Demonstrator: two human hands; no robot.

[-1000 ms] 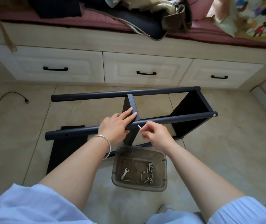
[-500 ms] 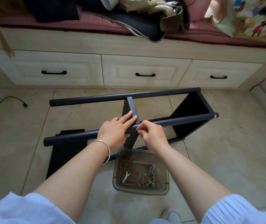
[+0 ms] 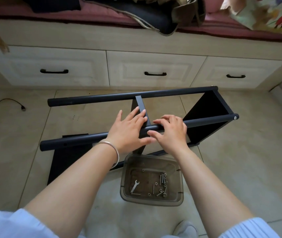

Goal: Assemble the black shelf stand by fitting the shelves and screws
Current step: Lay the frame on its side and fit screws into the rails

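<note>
Black shelf stand (image 3: 205, 121) on side, round poles, flat shelves; left hand (image 3: 128, 129), right hand (image 3: 169, 131) flat, fingers spread.

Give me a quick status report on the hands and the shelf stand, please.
Left hand open, flat on the black middle shelf panel. Right hand open, fingers draped over the near black round pole. Clear plastic bin of screws sits below; nothing blocking.

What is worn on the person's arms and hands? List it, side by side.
Both hands are bare: no gloves, and no rings that can be made out. The left hand has a plain silver bangle round its wrist. The right hand has a bare wrist. Both forearms are uncovered; pale blue sleeves sit high up, the right one finely pleated.
</note>
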